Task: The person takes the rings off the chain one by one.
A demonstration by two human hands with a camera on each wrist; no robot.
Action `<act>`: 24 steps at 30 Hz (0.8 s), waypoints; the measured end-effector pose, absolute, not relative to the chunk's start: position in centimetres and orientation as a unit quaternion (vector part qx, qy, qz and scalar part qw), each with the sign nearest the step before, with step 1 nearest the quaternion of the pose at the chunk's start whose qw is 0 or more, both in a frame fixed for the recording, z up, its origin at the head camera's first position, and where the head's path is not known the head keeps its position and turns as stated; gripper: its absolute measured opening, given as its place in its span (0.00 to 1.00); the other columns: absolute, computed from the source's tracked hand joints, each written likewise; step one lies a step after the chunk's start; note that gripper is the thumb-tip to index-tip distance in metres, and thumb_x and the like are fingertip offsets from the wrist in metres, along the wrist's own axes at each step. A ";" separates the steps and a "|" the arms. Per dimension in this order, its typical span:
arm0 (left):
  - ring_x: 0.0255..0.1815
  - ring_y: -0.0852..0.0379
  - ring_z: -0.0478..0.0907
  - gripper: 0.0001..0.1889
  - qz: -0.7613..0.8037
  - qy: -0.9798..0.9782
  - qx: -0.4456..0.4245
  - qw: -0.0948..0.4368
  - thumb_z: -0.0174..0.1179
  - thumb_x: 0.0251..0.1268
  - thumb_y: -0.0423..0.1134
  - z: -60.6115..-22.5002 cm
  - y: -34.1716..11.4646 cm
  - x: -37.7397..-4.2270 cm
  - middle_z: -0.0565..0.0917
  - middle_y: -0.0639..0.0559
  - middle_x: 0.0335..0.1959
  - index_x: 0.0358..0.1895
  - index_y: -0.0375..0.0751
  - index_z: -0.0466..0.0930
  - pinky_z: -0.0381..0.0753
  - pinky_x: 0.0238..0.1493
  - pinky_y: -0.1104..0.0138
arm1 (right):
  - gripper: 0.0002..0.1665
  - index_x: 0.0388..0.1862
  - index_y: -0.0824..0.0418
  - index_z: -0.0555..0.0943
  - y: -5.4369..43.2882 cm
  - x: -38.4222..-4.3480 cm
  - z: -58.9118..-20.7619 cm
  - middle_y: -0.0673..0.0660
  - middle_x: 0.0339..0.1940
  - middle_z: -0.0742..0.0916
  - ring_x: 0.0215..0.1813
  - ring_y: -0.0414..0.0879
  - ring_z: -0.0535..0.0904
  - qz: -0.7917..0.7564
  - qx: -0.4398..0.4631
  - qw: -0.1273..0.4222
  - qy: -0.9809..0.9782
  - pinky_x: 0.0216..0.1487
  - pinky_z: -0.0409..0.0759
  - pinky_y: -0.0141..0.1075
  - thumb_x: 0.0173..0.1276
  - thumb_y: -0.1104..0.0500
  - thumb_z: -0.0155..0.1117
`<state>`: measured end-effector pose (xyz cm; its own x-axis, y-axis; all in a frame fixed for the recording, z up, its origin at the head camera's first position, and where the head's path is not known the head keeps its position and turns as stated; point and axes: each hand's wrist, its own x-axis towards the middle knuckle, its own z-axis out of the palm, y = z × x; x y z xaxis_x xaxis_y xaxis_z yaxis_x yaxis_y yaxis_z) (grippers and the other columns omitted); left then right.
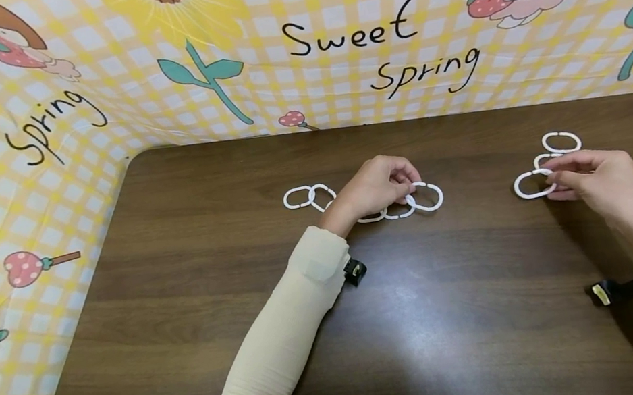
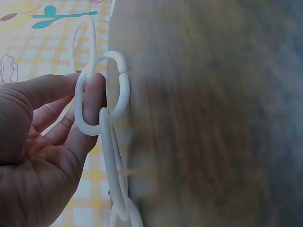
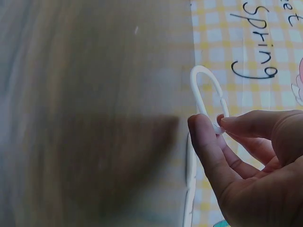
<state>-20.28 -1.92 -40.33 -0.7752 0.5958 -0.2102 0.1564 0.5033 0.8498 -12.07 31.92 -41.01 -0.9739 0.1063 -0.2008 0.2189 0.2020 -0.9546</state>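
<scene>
My left hand (image 1: 379, 185) pinches a white plastic chain link (image 2: 80, 116) between thumb and fingers, near one end of a chain of several linked white rings. The chain's end ring (image 1: 429, 196) extends to the right of my fingertips, and its far-left ring (image 1: 297, 198) lies on the table beyond my wrist. Part of the chain is hidden behind the left hand and forearm. At the right, my right hand (image 1: 603, 182) pinches a single white link (image 3: 199, 92) between thumb and fingertips, apart from the chain.
Two more white links, the farther one a loose ring (image 1: 561, 142), lie just beyond my right hand. The brown wooden table (image 1: 214, 294) ends at the back against a yellow checked cloth (image 1: 336, 85). Each wrist wears a small black camera (image 1: 355, 271).
</scene>
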 end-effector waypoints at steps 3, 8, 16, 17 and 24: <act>0.32 0.59 0.83 0.06 0.446 0.830 0.224 0.249 0.62 0.75 0.31 -40.3 -2.0 -20.3 0.85 0.51 0.34 0.48 0.35 0.85 0.80 0.35 0.74 | 0.25 0.31 0.44 0.91 32.7 -11.9 -41.3 0.33 0.33 0.88 0.31 0.30 0.87 -0.600 0.113 0.038 0.791 0.34 0.86 0.26 0.73 0.73 0.61; 0.31 0.60 0.81 0.06 0.449 0.829 0.221 0.250 0.62 0.75 0.31 -40.4 -2.2 -20.2 0.84 0.50 0.34 0.48 0.34 0.85 0.79 0.33 0.74 | 0.28 0.30 0.47 0.91 34.0 -11.7 -41.7 0.36 0.33 0.87 0.30 0.31 0.87 -0.652 0.117 0.019 0.749 0.31 0.86 0.26 0.72 0.78 0.58; 0.31 0.59 0.82 0.05 0.447 0.831 0.222 0.248 0.62 0.75 0.31 -40.5 -2.2 -20.3 0.83 0.51 0.33 0.47 0.35 0.85 0.78 0.32 0.74 | 0.30 0.26 0.47 0.90 35.9 -11.5 -41.9 0.35 0.31 0.87 0.26 0.32 0.86 -0.660 0.148 0.010 0.737 0.28 0.85 0.27 0.72 0.79 0.55; 0.31 0.59 0.82 0.06 0.447 0.831 0.222 0.248 0.62 0.75 0.31 -40.5 -2.2 -20.4 0.83 0.51 0.33 0.47 0.35 0.85 0.78 0.32 0.74 | 0.31 0.26 0.46 0.90 36.1 -11.5 -41.9 0.36 0.29 0.87 0.25 0.32 0.86 -0.653 0.153 0.012 0.741 0.28 0.85 0.27 0.72 0.79 0.55; 0.32 0.59 0.82 0.06 0.445 0.831 0.222 0.248 0.61 0.75 0.31 -40.5 -2.2 -20.4 0.83 0.51 0.33 0.48 0.35 0.85 0.78 0.33 0.74 | 0.32 0.23 0.47 0.88 36.9 -11.6 -42.3 0.37 0.25 0.88 0.22 0.33 0.85 -0.646 0.167 0.015 0.745 0.26 0.84 0.27 0.72 0.78 0.52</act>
